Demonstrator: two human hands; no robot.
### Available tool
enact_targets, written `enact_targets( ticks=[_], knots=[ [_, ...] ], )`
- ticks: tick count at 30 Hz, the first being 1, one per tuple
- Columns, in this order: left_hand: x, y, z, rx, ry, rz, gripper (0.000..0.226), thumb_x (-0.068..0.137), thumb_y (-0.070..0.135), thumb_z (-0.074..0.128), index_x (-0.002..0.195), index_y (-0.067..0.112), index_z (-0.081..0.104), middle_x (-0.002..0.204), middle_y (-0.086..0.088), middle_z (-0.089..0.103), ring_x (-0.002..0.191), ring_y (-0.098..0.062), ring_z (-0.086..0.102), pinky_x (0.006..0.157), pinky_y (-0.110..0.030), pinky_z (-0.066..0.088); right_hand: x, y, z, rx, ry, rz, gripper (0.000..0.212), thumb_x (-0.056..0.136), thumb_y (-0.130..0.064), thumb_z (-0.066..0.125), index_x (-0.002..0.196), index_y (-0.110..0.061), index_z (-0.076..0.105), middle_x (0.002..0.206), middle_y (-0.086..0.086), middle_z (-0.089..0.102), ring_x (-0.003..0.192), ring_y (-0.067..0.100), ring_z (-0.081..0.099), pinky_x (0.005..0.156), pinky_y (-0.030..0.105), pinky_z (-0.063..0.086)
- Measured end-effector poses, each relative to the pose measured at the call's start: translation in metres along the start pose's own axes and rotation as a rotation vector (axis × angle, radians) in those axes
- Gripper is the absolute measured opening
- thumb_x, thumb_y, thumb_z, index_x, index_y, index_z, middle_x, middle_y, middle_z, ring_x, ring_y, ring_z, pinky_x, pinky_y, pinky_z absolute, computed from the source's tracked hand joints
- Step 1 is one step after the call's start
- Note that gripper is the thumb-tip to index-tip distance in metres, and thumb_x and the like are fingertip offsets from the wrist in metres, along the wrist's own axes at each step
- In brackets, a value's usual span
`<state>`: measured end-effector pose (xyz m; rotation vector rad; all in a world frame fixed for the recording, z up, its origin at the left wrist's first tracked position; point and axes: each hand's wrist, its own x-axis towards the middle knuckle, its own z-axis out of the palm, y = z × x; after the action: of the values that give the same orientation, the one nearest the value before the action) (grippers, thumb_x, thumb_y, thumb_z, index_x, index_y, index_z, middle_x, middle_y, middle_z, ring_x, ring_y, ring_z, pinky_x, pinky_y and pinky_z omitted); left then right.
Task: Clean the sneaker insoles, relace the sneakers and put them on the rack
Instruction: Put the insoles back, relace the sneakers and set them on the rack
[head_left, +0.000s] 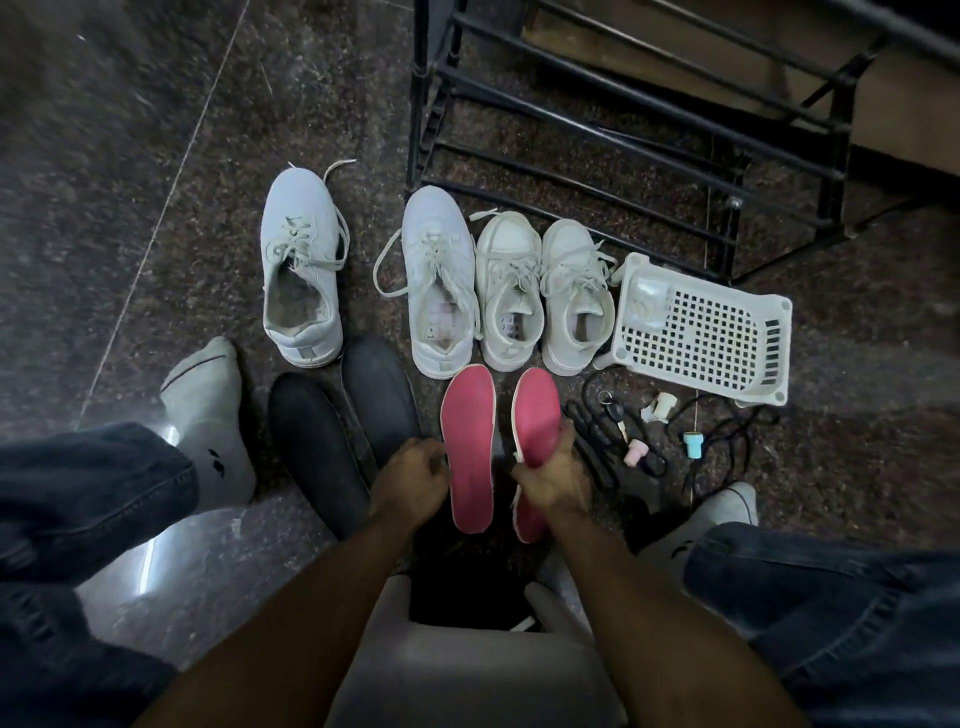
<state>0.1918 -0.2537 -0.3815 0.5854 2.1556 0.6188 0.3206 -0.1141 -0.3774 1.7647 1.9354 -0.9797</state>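
Left hand (410, 480) fingers curled, gripping left pink insole (470, 452); right hand (553, 480) fingers wrapped round right pink insole (535, 436), both above the floor (104, 182) near white sneakers (506, 291).

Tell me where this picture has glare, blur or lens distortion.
Head view: glare streaks the polished floor beside the left sock; the floor's top left corner is smeared and dim; the wide lens bends the shoe rack bars; both hands and pink insoles stay fairly sharp.
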Motion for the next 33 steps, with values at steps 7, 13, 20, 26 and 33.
enact_targets(
  ticks=[7, 13, 20, 26, 33],
  knots=[
    [0.006, 0.044, 0.010, -0.411, -0.107, -0.017, 0.018, 0.091, 0.017, 0.057, 0.095, 0.010, 0.074, 0.083, 0.005, 0.073, 0.073, -0.005, 0.061, 0.077, -0.031, 0.051, -0.021, -0.016, -0.007, 0.388, -0.025, -0.209, 0.051, 0.065, -0.027, 0.075, 0.112, -0.025, 0.056, 0.076, -0.010, 0.067, 0.070, 0.012, 0.065, 0.068, 0.023, 0.050],
    [0.002, 0.068, -0.004, -0.621, -0.156, -0.062, 0.028, 0.095, 0.002, 0.048, 0.075, 0.010, 0.066, 0.056, 0.005, 0.054, 0.055, -0.011, 0.050, 0.061, -0.028, 0.048, -0.029, -0.033, -0.017, 0.507, -0.067, -0.315, 0.060, 0.069, -0.005, 0.074, 0.121, -0.018, 0.047, 0.088, -0.006, 0.063, 0.069, -0.004, 0.063, 0.058, 0.012, 0.049],
    [0.000, 0.079, -0.020, -0.748, -0.099, -0.121, 0.017, 0.089, -0.004, 0.050, 0.096, -0.008, 0.066, 0.077, -0.015, 0.061, 0.064, -0.019, 0.054, 0.058, -0.024, 0.046, -0.032, -0.040, -0.036, 0.225, -0.011, -0.356, 0.075, 0.073, -0.034, 0.079, 0.131, -0.028, 0.032, 0.097, -0.010, 0.063, 0.081, 0.014, 0.063, 0.064, 0.024, 0.048],
    [0.024, 0.098, -0.033, -0.622, -0.010, 0.007, 0.022, 0.092, 0.003, 0.057, 0.112, 0.004, 0.067, 0.101, -0.006, 0.070, 0.088, -0.016, 0.067, 0.068, -0.012, 0.049, -0.009, -0.037, -0.062, 0.124, 0.121, -0.248, 0.055, 0.072, -0.032, 0.075, 0.120, -0.027, 0.049, 0.096, -0.002, 0.064, 0.091, 0.027, 0.064, 0.080, 0.038, 0.053],
    [0.067, 0.098, -0.055, 0.533, -0.067, 0.303, 0.049, 0.091, 0.033, 0.053, 0.140, 0.031, 0.048, 0.156, 0.001, 0.030, 0.146, -0.023, 0.018, 0.115, -0.045, 0.021, 0.036, -0.050, -0.112, 0.090, 0.130, -0.295, 0.064, 0.073, -0.030, 0.074, 0.125, -0.026, 0.038, 0.105, -0.004, 0.059, 0.091, 0.024, 0.060, 0.081, 0.036, 0.049]
  ],
)
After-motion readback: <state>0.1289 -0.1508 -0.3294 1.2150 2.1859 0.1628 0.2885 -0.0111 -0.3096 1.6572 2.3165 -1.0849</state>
